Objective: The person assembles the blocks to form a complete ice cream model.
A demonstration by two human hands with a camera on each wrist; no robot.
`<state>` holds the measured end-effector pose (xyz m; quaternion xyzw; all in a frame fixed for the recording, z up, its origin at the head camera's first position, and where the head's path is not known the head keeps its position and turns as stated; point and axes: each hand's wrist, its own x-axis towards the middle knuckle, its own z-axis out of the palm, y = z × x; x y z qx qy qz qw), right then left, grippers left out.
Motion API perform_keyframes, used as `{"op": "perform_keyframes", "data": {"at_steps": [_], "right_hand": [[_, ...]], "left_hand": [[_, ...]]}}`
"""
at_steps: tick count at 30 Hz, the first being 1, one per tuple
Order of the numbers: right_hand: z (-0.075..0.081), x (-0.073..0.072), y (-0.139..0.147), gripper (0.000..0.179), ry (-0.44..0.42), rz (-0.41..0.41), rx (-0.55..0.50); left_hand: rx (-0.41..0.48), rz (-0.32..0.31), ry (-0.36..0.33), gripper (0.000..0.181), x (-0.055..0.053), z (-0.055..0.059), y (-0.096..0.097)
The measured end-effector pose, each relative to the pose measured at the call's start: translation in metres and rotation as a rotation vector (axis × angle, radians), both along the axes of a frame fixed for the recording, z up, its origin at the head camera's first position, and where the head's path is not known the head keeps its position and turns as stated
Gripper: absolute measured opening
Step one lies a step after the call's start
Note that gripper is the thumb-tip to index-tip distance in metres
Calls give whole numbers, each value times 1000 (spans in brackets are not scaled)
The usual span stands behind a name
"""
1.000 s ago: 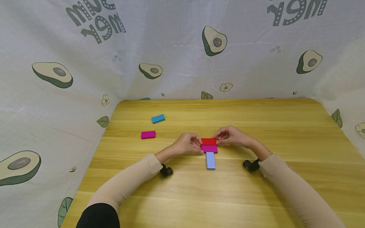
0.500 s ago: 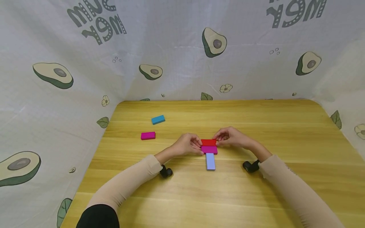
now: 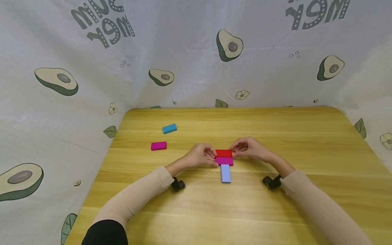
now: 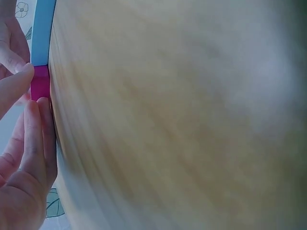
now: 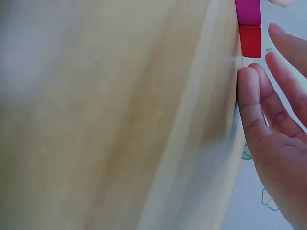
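Note:
A red block (image 3: 224, 153) lies flat against the far long side of a magenta block (image 3: 224, 161). From the magenta block's near side, a light blue block (image 3: 225, 174) runs toward the person, forming a T. My left hand (image 3: 201, 155) rests at the left ends of the red and magenta blocks. In the left wrist view, its fingers (image 4: 33, 139) and thumb touch the magenta block's end. My right hand (image 3: 249, 148) is beside the red block's right end. In the right wrist view, a small gap separates its spread fingers (image 5: 248, 91) from the red block (image 5: 251, 41).
Another magenta block (image 3: 158, 146) and a blue block (image 3: 169, 128) lie apart at the far left of the wooden table (image 3: 291, 136). A white cloth (image 3: 196, 51) with printed avocados hangs behind the table. Black wrist cameras sit under both wrists.
My right hand has shifted slightly right, its fingers coming away from the red block's end. The left hand and the blocks have stayed in place.

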<state>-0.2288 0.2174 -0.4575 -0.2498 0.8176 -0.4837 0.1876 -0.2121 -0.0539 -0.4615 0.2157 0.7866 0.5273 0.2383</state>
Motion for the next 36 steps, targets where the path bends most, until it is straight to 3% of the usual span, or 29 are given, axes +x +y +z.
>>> {"op": "perform_keyframes", "data": {"at_steps": [21, 29, 36], "right_hand": [[-4, 8, -9, 25, 79, -13, 14], [-4, 10, -9, 25, 111, -11, 55], [-5, 12, -9, 25, 121, -11, 55]], "left_hand": [[-5, 53, 65, 34, -6, 8, -17], [17, 98, 82, 36, -12, 12, -34], [24, 143, 153, 36, -18, 21, -54]]}}
